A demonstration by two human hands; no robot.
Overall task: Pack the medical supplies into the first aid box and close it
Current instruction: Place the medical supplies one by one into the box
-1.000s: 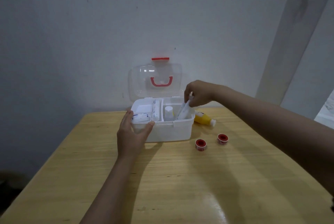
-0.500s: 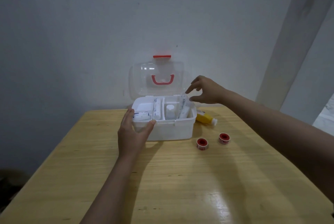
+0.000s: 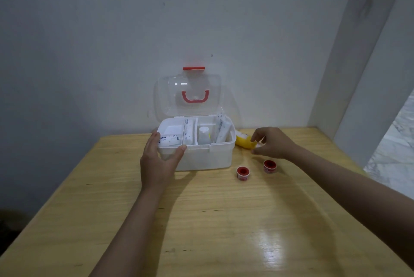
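- The white plastic first aid box (image 3: 201,156) stands at the far side of the pale wooden table (image 3: 201,220), its clear lid with the red handle (image 3: 189,97) propped upright against the wall.
- The left hand (image 3: 160,160) cups the box's near left corner, fingers spread, thumb on the front rim.
- Wrapped white packets and a small white bottle (image 3: 204,134) already sit in its compartments.
- The right hand (image 3: 272,142) hangs loosely curled at the yellow plastic bottle (image 3: 243,141), which lies on its side just beside the box's right wall; whether the fingertips touch it I cannot tell.
- Two small red-capped tape rolls (image 3: 243,173) remain loose on the table, near the box's front right corner.
- Judged step: packing, partway; the bottle looks like the next item.
- Next move calls for closing the fingers round the bottle, lifting it over the wall and finding a free compartment.
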